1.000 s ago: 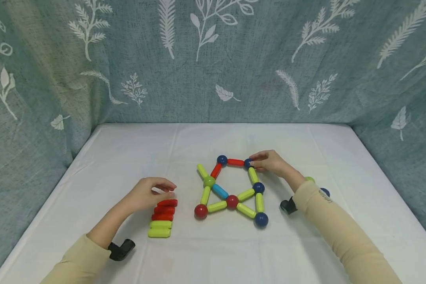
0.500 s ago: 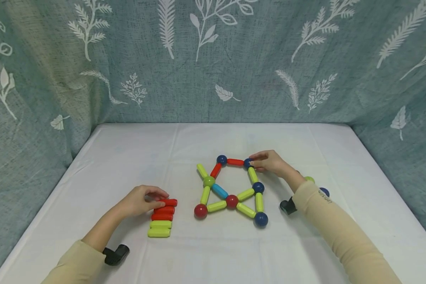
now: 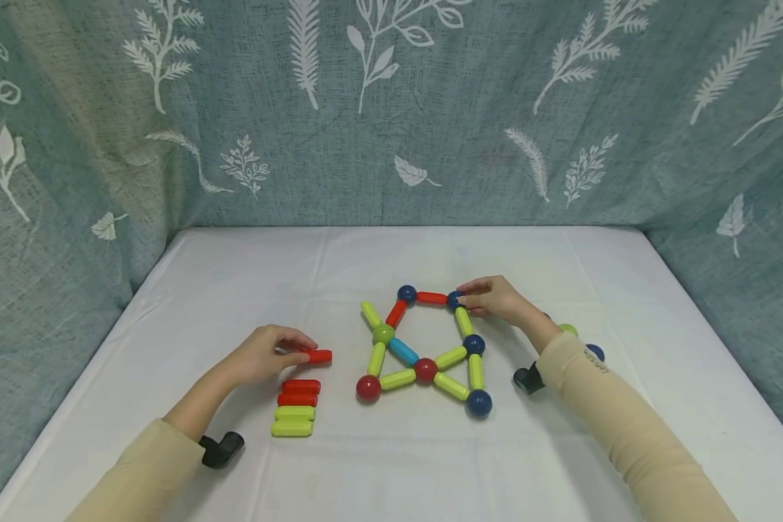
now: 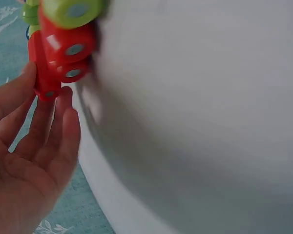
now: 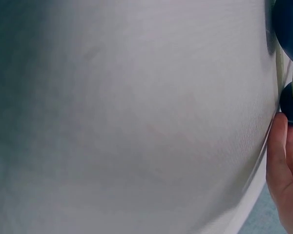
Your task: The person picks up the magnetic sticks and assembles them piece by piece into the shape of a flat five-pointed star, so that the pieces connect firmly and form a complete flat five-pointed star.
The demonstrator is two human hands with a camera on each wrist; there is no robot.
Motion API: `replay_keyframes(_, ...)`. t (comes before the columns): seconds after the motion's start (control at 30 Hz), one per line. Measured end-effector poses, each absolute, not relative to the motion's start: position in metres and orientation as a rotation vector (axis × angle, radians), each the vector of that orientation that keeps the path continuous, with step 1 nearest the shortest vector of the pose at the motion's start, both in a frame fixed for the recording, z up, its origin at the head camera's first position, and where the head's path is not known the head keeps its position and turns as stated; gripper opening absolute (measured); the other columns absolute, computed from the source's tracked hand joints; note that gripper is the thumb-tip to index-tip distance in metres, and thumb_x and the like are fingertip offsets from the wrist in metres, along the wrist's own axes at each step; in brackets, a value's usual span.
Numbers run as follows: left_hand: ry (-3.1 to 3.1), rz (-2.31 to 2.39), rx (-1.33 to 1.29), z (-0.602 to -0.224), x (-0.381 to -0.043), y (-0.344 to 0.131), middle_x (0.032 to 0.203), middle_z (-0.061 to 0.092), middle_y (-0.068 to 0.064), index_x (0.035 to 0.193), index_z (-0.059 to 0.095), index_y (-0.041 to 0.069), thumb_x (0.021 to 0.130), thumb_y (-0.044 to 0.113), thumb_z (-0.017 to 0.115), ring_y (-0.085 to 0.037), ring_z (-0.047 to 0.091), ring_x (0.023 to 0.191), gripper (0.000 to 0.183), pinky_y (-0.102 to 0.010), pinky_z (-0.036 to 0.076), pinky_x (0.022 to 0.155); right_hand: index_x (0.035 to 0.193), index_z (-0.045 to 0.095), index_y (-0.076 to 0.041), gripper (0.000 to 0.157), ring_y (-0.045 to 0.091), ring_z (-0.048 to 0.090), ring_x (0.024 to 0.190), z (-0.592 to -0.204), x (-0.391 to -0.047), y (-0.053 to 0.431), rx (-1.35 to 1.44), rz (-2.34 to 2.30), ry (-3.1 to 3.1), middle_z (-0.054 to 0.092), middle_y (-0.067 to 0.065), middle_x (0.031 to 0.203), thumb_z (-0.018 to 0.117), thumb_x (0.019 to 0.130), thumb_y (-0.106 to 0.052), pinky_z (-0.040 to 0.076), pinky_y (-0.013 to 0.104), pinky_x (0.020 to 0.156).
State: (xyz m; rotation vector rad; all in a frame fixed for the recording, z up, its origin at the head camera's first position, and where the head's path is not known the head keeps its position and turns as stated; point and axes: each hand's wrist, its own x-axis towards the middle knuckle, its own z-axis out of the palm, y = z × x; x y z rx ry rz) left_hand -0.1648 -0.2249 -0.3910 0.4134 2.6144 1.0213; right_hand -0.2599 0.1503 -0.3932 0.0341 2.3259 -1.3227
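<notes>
Between thumb and fingertips, my left hand [image 3: 257, 355] pinches a red magnetic rod [image 3: 320, 357], held just above the stacked row of rods. In the left wrist view that rod [image 4: 45, 78] shows a silvery disc in its end. My right hand [image 3: 496, 299] holds a dark blue ball [image 3: 454, 299] at the far right corner of a flat frame of rods and balls. A short red rod [image 3: 432, 298] and a yellow-green rod [image 3: 464, 322] join that ball. The frame also has a green ball [image 3: 383, 333], a blue rod [image 3: 404, 352] and red balls, one [image 3: 426, 370] at its centre.
Two red rods [image 3: 300, 386] and two yellow-green rods [image 3: 293, 420] lie in a row left of the frame. Partly behind the right sleeve are a green ball [image 3: 568, 329] and a blue ball [image 3: 596, 353]. A patterned curtain [image 3: 391, 145] hangs behind the white-covered table [image 3: 391, 471].
My left hand came down on the top red rod of the row, gripped it and lifted it away, slightly up and right. The right hand stays on the blue ball.
</notes>
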Motion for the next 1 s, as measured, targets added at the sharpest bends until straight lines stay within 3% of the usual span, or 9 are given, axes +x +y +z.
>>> replay_keyframes(0.57,2.715,1.105,0.316,-0.374,-0.240,-0.151,0.112,0.060,-0.015,0.110,0.065,0.003,0.089,0.010,0.058,-0.029,0.056,0.101,0.023,-0.037,0.048,0.083,0.126,0.053,-0.003,0.037,0.018,0.055,0.087,-0.395,-0.259,0.150,0.045,-1.336,2.322,0.053,0.017,0.123,0.058,0.090,-0.010,0.050,0.024,0.073)
replay_keyframes(1.0,2.684,1.093,0.255,-0.388,-0.261,-0.127,0.108,0.062,-0.014,0.106,0.067,0.001,0.088,0.008,0.059,-0.026,0.057,0.097,0.020,-0.032,0.048,0.078,0.126,0.053,-0.003,0.038,0.017,0.055,0.086,-0.396,-0.259,0.150,0.052,-1.323,2.332,0.054,0.017,0.122,0.059,0.089,-0.011,0.049,0.023,0.072)
